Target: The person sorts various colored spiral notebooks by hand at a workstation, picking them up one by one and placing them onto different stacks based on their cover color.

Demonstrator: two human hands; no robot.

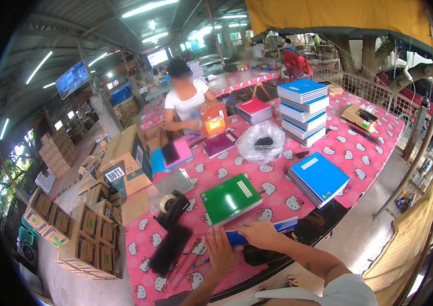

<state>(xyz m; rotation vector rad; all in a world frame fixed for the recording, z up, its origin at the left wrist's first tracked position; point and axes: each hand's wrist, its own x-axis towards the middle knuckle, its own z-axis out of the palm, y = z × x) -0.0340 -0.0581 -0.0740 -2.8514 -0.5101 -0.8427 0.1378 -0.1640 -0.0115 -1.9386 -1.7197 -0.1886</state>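
At the near edge of the table I hold a blue spiral notebook tilted up, so mostly its narrow side shows. My left hand grips its left end, with the fingers over the wire binding. My right hand is closed on its upper edge near the middle. Just beyond it lies a stack of green notebooks. To the right sits a low stack of blue notebooks. A black bristle brush lies left of my left hand, and a pen-like blue tool is close beside that hand.
A black tape dispenser stands left of the green stack. Farther off are a clear plastic bag, a tall notebook stack and red notebooks. Across the table a person handles an orange package. Cardboard boxes crowd the left side.
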